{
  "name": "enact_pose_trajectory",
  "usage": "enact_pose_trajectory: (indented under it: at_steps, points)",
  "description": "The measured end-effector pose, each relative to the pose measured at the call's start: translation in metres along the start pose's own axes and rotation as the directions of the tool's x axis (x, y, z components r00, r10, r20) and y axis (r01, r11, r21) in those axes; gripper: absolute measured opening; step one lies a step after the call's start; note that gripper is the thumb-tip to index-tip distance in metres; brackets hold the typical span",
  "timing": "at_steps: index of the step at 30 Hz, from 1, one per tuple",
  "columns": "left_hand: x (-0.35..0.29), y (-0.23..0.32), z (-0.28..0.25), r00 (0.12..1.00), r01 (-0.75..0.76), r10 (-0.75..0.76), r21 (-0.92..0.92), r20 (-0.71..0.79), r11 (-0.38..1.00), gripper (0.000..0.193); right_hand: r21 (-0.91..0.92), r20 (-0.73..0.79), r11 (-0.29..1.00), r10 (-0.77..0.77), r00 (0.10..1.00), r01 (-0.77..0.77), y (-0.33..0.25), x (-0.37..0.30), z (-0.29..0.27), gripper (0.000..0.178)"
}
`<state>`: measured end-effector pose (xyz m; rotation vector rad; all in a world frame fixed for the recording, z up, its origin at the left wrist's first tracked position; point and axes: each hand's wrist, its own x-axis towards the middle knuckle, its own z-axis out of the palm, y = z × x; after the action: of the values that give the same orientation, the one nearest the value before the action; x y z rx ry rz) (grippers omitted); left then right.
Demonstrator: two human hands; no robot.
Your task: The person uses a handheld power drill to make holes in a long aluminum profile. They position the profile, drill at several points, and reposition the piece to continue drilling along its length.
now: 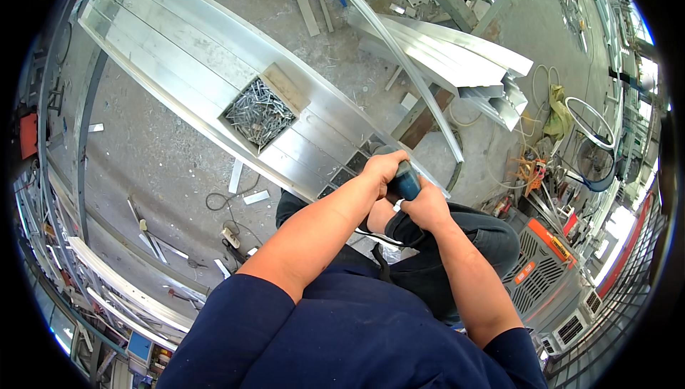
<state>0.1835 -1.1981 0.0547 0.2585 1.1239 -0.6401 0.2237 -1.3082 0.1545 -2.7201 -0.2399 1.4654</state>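
Observation:
Both hands are closed round a dark blue-green power drill (405,182) at the near end of a long silver metal panel (207,54). My left hand (384,173) wraps over its front part. On the rear part is my right hand (427,206), a white band at its wrist. The drill's front end reaches the panel's end, where dark square openings (344,175) show between metal strips; whether its tip touches metal is hidden. Farther up the panel sits an open box (258,114) heaped with small silver fasteners, probably screws.
Beyond the panel, bent sheet-metal profiles (457,61) lie beside a long curved metal rail (399,54). A grey and orange machine (539,268) stands close on my right. Metal offcuts (257,197) and a dark cable (221,207) lie on the floor to the left.

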Motion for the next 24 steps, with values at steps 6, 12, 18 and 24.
enact_pose_trajectory:
  at_steps: [6,12,18,24]
  points:
    - [0.0027,-0.0015,-0.0017,1.0,-0.007,0.008,-0.021,0.029,1.0,0.025,0.009,0.022,1.0,0.013,1.0,-0.013,-0.0022,-0.0005,-0.002,0.057]
    - [-0.0071,0.0046,0.0018,0.999,0.023,-0.024,0.025,0.023,0.999,0.028,-0.025,0.026,0.999,0.023,0.999,-0.022,-0.002,0.0015,-0.0035,0.058]
    - [-0.0036,0.0018,0.0026,1.0,0.011,-0.011,-0.048,-0.004,0.999,0.026,-0.033,0.048,0.999,0.038,0.998,-0.036,-0.0039,0.0019,-0.0057,0.059]
    - [-0.0021,0.0025,-0.0004,0.999,0.021,-0.021,0.009,0.039,1.0,0.029,-0.036,0.038,0.999,0.039,0.999,-0.038,-0.0063,0.0006,-0.0069,0.058]
